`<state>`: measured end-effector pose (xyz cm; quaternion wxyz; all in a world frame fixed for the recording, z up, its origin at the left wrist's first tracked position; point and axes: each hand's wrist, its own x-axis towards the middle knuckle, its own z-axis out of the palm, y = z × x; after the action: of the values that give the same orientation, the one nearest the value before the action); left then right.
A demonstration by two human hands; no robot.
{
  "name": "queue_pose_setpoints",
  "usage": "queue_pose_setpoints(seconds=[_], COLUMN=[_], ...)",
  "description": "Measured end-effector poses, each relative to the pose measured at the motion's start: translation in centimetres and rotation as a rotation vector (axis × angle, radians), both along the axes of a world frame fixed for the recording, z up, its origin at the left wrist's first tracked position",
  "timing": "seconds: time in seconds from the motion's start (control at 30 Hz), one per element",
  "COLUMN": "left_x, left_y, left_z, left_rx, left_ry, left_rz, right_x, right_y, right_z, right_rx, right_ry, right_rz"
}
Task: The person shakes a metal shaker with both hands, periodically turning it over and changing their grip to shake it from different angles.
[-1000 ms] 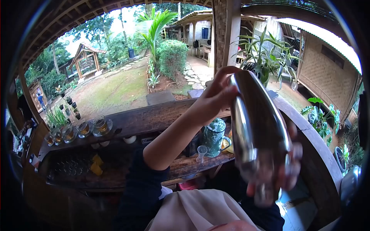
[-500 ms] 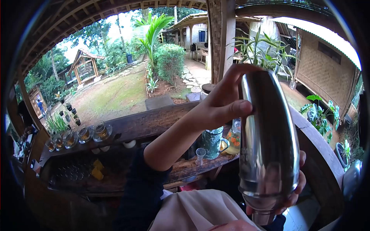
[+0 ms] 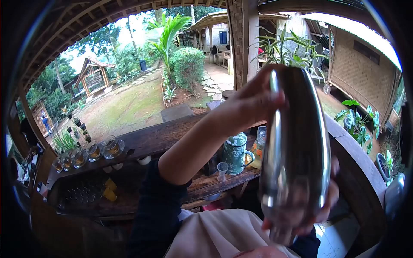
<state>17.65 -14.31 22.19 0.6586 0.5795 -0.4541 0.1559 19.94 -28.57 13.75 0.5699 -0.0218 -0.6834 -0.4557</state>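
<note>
A shiny steel cocktail shaker point(image 3: 297, 142) fills the near right, held cap down and slightly tilted, with its broad base at the top. My left hand point(image 3: 260, 96) is closed on the base end, thumb along the near side. Around the lower, narrow end wraps my right hand point(image 3: 328, 200), partly hidden behind the metal. Both hands are a little blurred. Behind my left forearm, a green speckled enamel jug point(image 3: 235, 157) stands on the wooden counter beside a small clear plastic cup point(image 3: 222, 171). A glass pitcher point(image 3: 257, 150) with orange pieces is partly covered by the shaker.
Several glass cups of amber drink point(image 3: 112, 148) line the left counter ledge point(image 3: 142, 139). Below them sit small upturned glasses point(image 3: 81, 193) and yellow pieces point(image 3: 110, 191). A wooden post point(image 3: 251, 43) rises ahead. Potted plants stand at right; a distant person point(image 3: 45, 122) is at far left.
The shaker has shifted slightly left and up in view, both hands staying on it. It is more blurred now. My left forearm has risen a little.
</note>
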Motion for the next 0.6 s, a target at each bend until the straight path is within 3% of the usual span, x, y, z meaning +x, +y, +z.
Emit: queue_pose_setpoints(seconds=[0.03, 0.1, 0.13, 0.17, 0.23, 0.3, 0.33, 0.43, 0.5, 0.53, 0.57, 0.6], left_x=[1.0, 4.7, 6.2, 5.5, 3.8, 2.8, 0.2, 0.8, 2.4, 2.9, 4.5, 4.8], left_y=[0.6, 2.8, 3.4, 3.0, 2.4, 3.6, 2.0, 2.3, 4.1, 5.4, 6.1, 5.9], left_z=[0.7, 0.7, -0.4, 0.2, 0.5, 0.2, 1.1, 0.3, 0.2, 0.3, 0.0, -0.2], left_rx=[-0.096, -0.459, -0.346, -0.642, -0.725, -0.477, -0.364, 0.047, -0.179, -0.146, -0.311, -0.512], left_ry=[0.212, 0.696, 0.438, 0.798, 0.910, 0.628, 0.588, -0.355, 0.040, 0.283, 0.415, 0.610], left_rz=[-0.024, -0.157, 0.060, 0.113, 0.336, 0.006, 0.170, -0.132, -0.065, 0.159, 0.130, 0.243], right_x=[2.2, 5.6, 5.2, 5.4, 5.1, 3.1, 3.2, 3.4, 3.7, 3.9, 7.1, 6.8], right_y=[5.2, 2.7, 3.8, 4.0, 3.4, 1.5, 1.6, 2.4, 2.9, 3.1, 5.7, 6.5], right_z=[3.9, 4.3, 6.7, 7.1, 7.0, 5.5, 5.2, 4.1, 3.4, 2.9, 4.6, 5.6], right_rx=[0.414, 0.128, -0.102, -0.438, -0.396, -0.127, -0.134, -0.082, -0.037, -0.017, 0.029, -0.260], right_ry=[-0.071, 0.280, 0.414, 0.686, 0.636, 0.359, 0.361, 0.322, 0.285, 0.266, 0.235, 0.465], right_rz=[-0.149, -0.813, -0.571, -0.309, -0.207, -0.660, -0.656, -0.739, -0.800, -0.834, -0.692, -0.484])
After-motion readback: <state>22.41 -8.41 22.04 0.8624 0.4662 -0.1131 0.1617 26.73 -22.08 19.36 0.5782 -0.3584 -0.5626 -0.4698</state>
